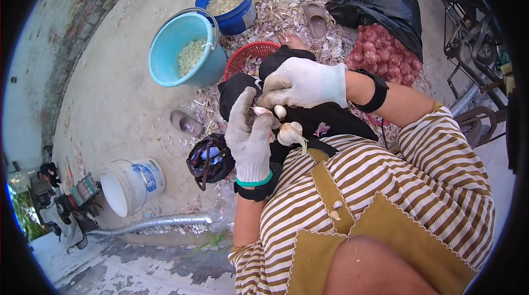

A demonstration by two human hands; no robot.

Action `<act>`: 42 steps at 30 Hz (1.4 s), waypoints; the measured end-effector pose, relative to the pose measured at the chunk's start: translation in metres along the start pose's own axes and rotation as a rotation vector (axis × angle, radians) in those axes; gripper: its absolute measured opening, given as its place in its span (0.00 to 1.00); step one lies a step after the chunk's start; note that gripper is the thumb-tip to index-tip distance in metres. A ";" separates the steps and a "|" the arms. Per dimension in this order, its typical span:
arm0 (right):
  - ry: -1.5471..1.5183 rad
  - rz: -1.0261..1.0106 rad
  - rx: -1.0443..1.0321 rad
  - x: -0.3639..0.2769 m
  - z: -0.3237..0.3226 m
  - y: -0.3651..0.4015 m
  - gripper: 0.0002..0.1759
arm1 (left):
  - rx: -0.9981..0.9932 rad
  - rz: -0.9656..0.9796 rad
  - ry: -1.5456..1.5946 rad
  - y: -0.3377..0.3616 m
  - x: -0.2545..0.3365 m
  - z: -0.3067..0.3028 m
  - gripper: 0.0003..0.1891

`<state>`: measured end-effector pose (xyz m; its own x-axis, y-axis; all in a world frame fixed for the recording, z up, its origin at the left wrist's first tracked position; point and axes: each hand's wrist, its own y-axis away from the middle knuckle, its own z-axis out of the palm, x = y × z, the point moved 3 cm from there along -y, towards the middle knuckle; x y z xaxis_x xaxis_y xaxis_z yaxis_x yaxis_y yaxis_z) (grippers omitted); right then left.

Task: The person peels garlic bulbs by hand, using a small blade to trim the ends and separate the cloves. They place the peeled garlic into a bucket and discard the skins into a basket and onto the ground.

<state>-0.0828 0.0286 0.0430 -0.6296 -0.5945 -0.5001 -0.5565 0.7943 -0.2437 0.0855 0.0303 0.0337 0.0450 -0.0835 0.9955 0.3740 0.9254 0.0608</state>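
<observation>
My left hand (248, 143), in a pale work glove with a green cuff, pinches a garlic clove (260, 111) between thumb and finger. Close beside it, my right hand (297, 84), in a white glove, has its fingers curled inward near that clove. What those fingers hold, if anything, is hidden. Another whitish clove (280, 112) lies just below the right hand. A partly broken garlic bulb (290, 134) with a stalk rests over my lap, to the right of my left hand. A piece of purplish skin (321, 129) sits on the dark trousers.
A light blue bucket (160, 58) and a dark blue bucket (248, 19) hold peeled cloves. Behind my knees is a red basket (237, 62). A mesh sack of garlic (383, 55) stands under black plastic (380, 0). A white bucket (118, 190) lies at left. Skins litter the ground.
</observation>
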 end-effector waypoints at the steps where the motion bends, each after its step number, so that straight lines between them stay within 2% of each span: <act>1: -0.001 0.000 -0.001 -0.001 0.002 -0.004 0.16 | 0.009 -0.010 0.002 -0.002 -0.003 -0.002 0.17; 2: -0.165 0.158 0.044 0.002 0.005 -0.007 0.16 | 0.011 -0.013 0.001 -0.004 -0.001 -0.003 0.17; 3: -0.329 0.315 0.088 0.004 0.006 -0.009 0.23 | 0.031 -0.097 0.180 -0.005 0.003 -0.003 0.17; 4: -0.331 0.310 0.087 0.000 0.004 -0.010 0.23 | 0.054 -0.177 0.360 -0.007 0.004 -0.005 0.17; 5: -0.500 0.496 0.043 0.000 0.002 -0.009 0.23 | 0.040 -0.226 0.504 -0.010 -0.001 -0.008 0.15; 6: -0.667 0.684 -0.005 0.001 0.003 -0.007 0.23 | 0.044 -0.222 0.502 -0.010 0.000 -0.010 0.15; 7: -0.750 0.725 0.001 0.003 0.009 -0.003 0.22 | 0.061 -0.226 0.524 -0.009 0.000 -0.011 0.15; 8: -0.754 0.723 -0.002 0.006 0.012 0.000 0.22 | 0.079 -0.232 0.545 -0.008 0.000 -0.013 0.15; 10: -0.433 0.586 0.108 0.000 -0.004 -0.006 0.21 | 0.072 -0.263 0.643 -0.007 -0.006 -0.020 0.14; 11: -0.506 0.888 -0.004 0.000 -0.009 0.002 0.21 | -0.043 -0.229 0.733 -0.007 -0.008 -0.025 0.13; 12: -0.255 0.722 0.051 0.004 -0.013 0.003 0.23 | -0.160 -0.192 0.822 -0.007 -0.005 -0.024 0.13; 13: -0.215 0.728 0.010 0.008 -0.012 0.007 0.23 | -0.007 -0.269 0.767 -0.004 -0.007 -0.024 0.12; 14: -0.178 0.733 -0.030 0.009 -0.010 0.010 0.23 | -0.006 -0.272 0.765 -0.004 -0.007 -0.022 0.12; 16: -0.329 0.681 -0.037 -0.015 -0.026 0.003 0.23 | -0.030 -0.247 0.736 -0.007 -0.006 -0.019 0.13; 17: -0.300 0.553 -0.011 -0.020 -0.024 0.003 0.22 | -0.031 -0.252 0.735 -0.007 -0.009 -0.020 0.13; 18: -0.290 0.508 0.019 -0.025 -0.023 0.002 0.20 | -0.057 -0.300 0.772 -0.008 -0.013 -0.022 0.13; 20: -0.126 0.315 0.060 -0.037 -0.030 -0.002 0.19 | -0.084 -0.352 0.808 -0.009 -0.018 -0.020 0.14; 21: -0.129 0.316 0.061 -0.040 -0.035 -0.005 0.19 | -0.033 -0.353 0.777 -0.010 -0.018 -0.021 0.15; 23: 0.020 0.312 -0.138 -0.045 -0.041 -0.012 0.18 | 0.007 -0.382 0.672 -0.011 -0.014 -0.021 0.16; 27: 0.085 0.313 -0.163 -0.046 -0.046 -0.015 0.20 | -0.055 -0.310 0.637 -0.006 -0.006 -0.022 0.16; 36: -0.247 0.416 -0.266 -0.039 -0.044 -0.013 0.18 | -0.106 -0.256 0.568 -0.004 -0.001 -0.024 0.13; 38: -0.416 0.446 -0.252 -0.038 -0.042 -0.012 0.18 | -0.111 -0.240 0.556 -0.003 0.000 -0.026 0.13; 42: -0.362 0.463 -0.284 -0.037 -0.040 -0.013 0.18 | -0.129 -0.215 0.528 -0.002 0.001 -0.027 0.12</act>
<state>-0.0741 0.0353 0.0973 -0.6443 -0.0794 -0.7606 -0.4241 0.8647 0.2690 0.1097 0.0185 0.0331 0.3991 -0.4678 0.7886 0.5338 0.8178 0.2149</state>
